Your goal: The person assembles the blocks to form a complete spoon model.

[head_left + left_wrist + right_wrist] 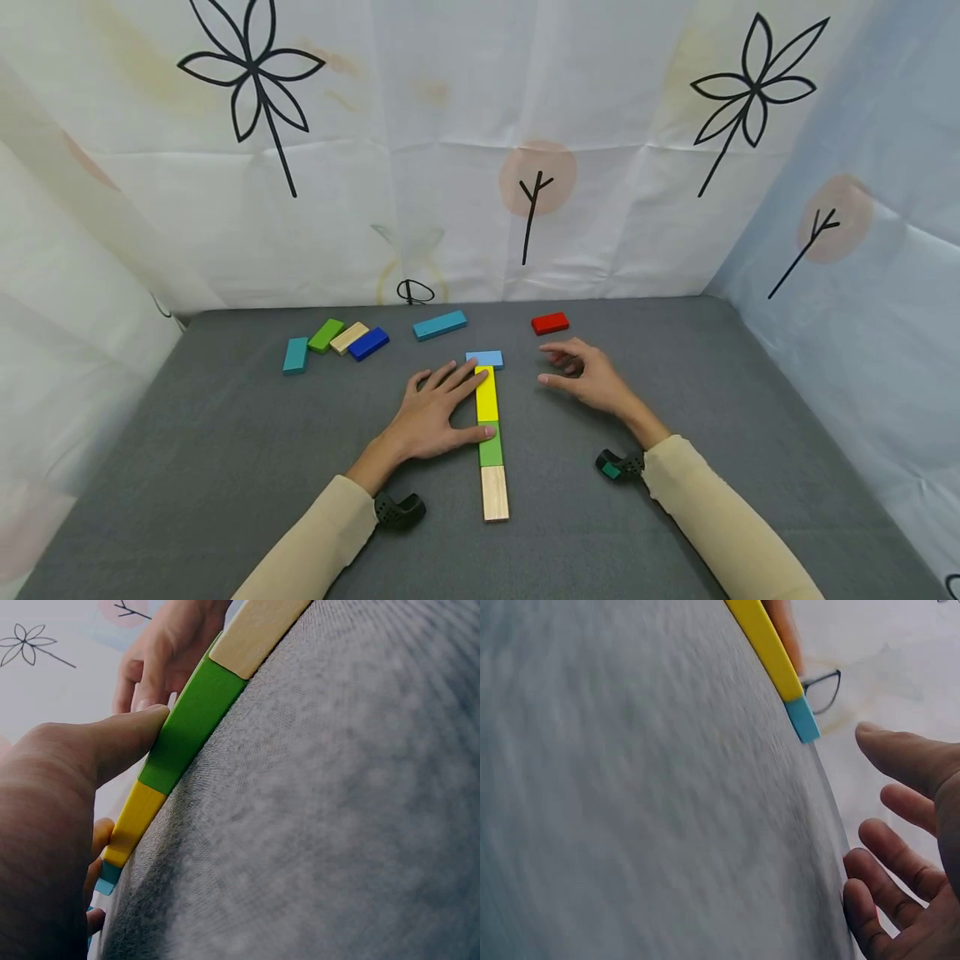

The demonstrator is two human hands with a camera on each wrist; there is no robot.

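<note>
A straight row of wooden blocks runs away from the person: a plain wood block [495,496], a green block [491,452], a yellow block [487,402], and a light blue block [491,359] set crosswise at the far end. Spread out, my left hand [429,422] lies along the row's left side. Its thumb touches the green block, and other fingertips rest at the yellow block and near the light blue one. My right hand [590,377] hovers right of the row, fingers loosely bent, holding nothing. Beyond it lies a red block [551,323].
At the back left lie a teal block [296,356], another green block [326,336], a second plain wood block [349,337] and a dark blue block [368,343]. A longer blue block [440,326] sits behind the row. Printed cloth [450,225] walls the grey table [660,533].
</note>
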